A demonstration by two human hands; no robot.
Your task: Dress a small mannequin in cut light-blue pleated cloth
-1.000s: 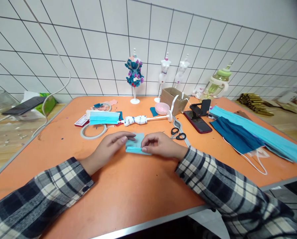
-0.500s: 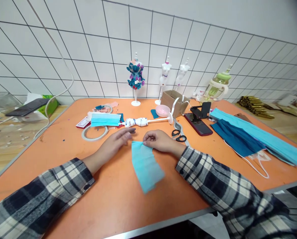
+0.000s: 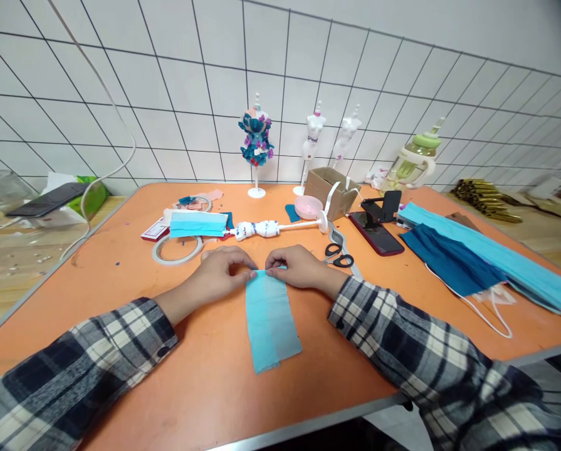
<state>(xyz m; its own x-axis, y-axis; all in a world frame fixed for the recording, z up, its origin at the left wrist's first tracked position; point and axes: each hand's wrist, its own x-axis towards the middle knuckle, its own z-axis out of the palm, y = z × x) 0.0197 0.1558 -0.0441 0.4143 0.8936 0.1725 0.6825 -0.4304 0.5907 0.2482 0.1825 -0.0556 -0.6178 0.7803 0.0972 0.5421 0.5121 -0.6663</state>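
Note:
A strip of light blue cloth (image 3: pixel 271 318) lies unfolded on the orange table (image 3: pixel 120 294), running toward me. My left hand (image 3: pixel 224 269) pinches its far left corner. My right hand (image 3: pixel 295 266) pinches its far right corner. Both hands are closed on the cloth's top edge, thumbs nearly touching. Plaid sleeves cover both forearms.
Behind the hands lie a tape ring (image 3: pixel 177 248), a folded blue mask (image 3: pixel 198 223), a toy figure on a stick (image 3: pixel 261 228), black scissors (image 3: pixel 337 255), a phone (image 3: pixel 377 233) and blue fabric pieces (image 3: pixel 454 260). Small mannequins (image 3: pixel 256 141), a cardboard box (image 3: pixel 331 191) and a bottle (image 3: pixel 414 164) stand at the wall.
The cloth was folded small between both hands, then my right hand shook it open; now it lies flat and my left hand has come back to pinch the top edge.

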